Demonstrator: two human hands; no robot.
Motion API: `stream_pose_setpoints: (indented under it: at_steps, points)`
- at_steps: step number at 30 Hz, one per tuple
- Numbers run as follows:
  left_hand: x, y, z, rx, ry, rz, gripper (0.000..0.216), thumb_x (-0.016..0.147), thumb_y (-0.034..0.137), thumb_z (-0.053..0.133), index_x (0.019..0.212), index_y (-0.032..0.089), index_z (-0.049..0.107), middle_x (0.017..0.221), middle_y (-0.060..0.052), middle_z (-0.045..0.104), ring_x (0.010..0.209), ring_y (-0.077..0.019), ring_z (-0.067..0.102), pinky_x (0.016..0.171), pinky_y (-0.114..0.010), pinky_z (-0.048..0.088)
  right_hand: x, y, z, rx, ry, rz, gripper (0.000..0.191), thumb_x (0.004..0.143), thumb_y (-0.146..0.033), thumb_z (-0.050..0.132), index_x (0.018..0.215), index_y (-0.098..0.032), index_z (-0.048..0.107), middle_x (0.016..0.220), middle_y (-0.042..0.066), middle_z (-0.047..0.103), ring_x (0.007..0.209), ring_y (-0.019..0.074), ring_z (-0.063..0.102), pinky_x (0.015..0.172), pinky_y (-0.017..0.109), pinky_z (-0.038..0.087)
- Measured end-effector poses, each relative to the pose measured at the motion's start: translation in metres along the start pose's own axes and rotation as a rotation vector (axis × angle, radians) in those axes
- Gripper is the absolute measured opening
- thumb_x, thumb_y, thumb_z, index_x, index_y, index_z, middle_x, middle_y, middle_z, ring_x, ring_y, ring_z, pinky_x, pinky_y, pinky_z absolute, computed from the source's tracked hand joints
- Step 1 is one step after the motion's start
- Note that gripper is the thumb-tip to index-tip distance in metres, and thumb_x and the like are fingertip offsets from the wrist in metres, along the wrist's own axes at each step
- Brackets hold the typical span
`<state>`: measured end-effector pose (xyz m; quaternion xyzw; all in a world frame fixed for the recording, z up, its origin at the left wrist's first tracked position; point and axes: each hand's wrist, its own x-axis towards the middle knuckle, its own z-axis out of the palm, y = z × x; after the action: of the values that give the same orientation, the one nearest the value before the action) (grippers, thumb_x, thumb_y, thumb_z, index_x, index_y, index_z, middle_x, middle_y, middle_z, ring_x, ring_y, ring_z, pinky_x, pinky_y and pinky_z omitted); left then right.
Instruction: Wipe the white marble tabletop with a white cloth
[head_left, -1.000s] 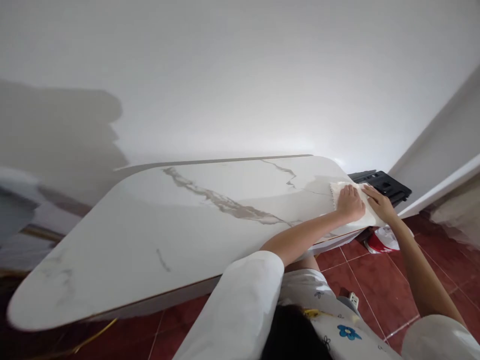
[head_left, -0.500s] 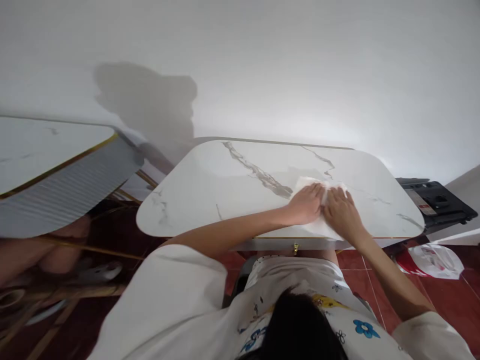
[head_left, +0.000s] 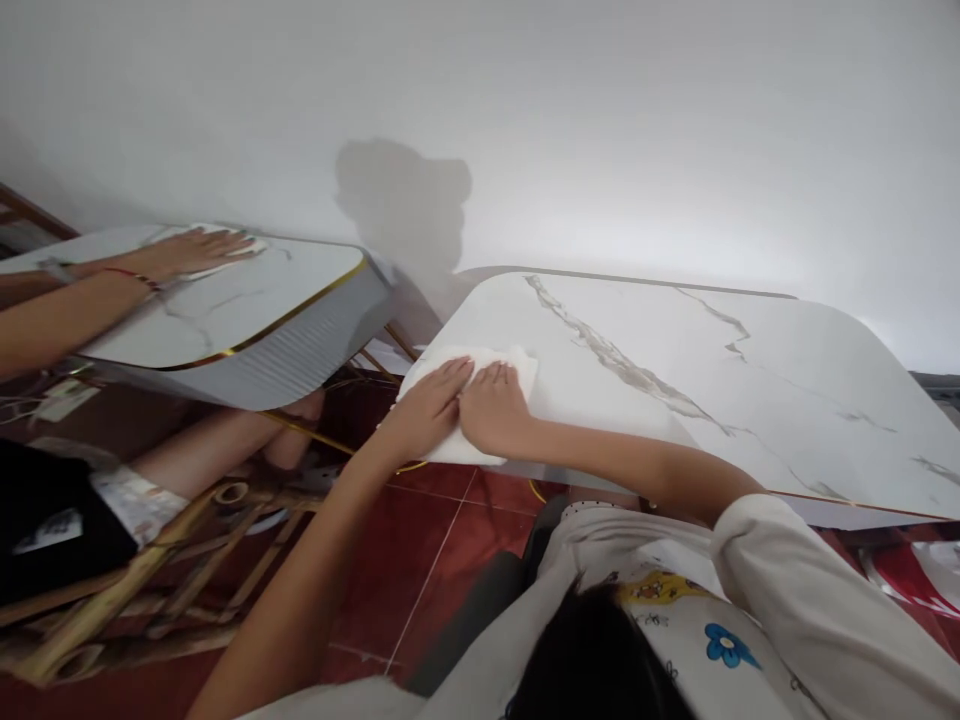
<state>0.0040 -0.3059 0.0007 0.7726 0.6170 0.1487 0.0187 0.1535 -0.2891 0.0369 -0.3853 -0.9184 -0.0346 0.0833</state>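
Seeing both hands on the cloth, we log the left hand and right hand laid flat, side by side and touching, fingers stretched on top, not clamped. The white cloth lies under them at the left end of the marbled counter, reaching its front edge. Change: one second ago we had it at the right end, half a second ago near the middle. Our view also takes in more of the left now: another person's hand rests on a second white cloth on the neighbouring counter, out of view half a second ago. Black case at right: we now get just a sliver.
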Motion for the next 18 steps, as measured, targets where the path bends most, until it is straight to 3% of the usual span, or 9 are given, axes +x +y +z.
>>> stream_pose_setpoints:
  at_steps: [4, 8, 12, 18]
  points:
    - [0.001, -0.057, -0.001, -0.038, 0.078, -0.065, 0.063, 0.088, 0.042, 0.018, 0.145, 0.024, 0.037, 0.151, 0.005, 0.037, 0.139, -0.0214, 0.034, 0.119, -0.039, 0.023, 0.046, -0.028, 0.007, 0.148, -0.045, 0.030, 0.056, 0.092, -0.021, 0.036, 0.136, 0.015, 0.037, 0.141, 0.033, 0.040, 0.135, 0.0369, 0.037, 0.113, 0.047, 0.023]
    - [0.025, -0.091, 0.001, -0.071, 0.103, -0.109, 0.062, 0.088, 0.038, 0.020, 0.142, 0.016, 0.041, 0.151, -0.003, 0.037, 0.140, -0.0201, 0.034, 0.117, -0.037, 0.026, 0.084, -0.031, 0.020, 0.219, 0.017, 0.086, 0.054, 0.093, -0.017, 0.035, 0.136, 0.015, 0.036, 0.142, 0.032, 0.039, 0.136, 0.0370, 0.035, 0.114, 0.048, 0.020]
    - [0.065, -0.110, 0.005, -0.074, 0.105, -0.100, 0.061, 0.088, 0.033, 0.020, 0.141, 0.010, 0.041, 0.152, -0.009, 0.035, 0.140, -0.0179, 0.032, 0.117, -0.036, 0.025, 0.117, -0.012, 0.036, 0.213, 0.132, 0.114, 0.053, 0.093, -0.018, 0.033, 0.138, 0.011, 0.036, 0.144, 0.030, 0.039, 0.136, 0.0345, 0.035, 0.113, 0.050, 0.019]
    - [0.133, -0.122, 0.011, -0.030, 0.096, -0.073, 0.058, 0.088, 0.028, 0.023, 0.140, 0.011, 0.040, 0.152, -0.008, 0.036, 0.140, -0.0162, 0.032, 0.117, -0.034, 0.024, 0.162, 0.034, 0.042, 0.163, 0.105, 0.144, 0.055, 0.095, -0.020, 0.031, 0.138, 0.013, 0.033, 0.146, 0.030, 0.036, 0.138, 0.0341, 0.032, 0.114, 0.043, 0.015]
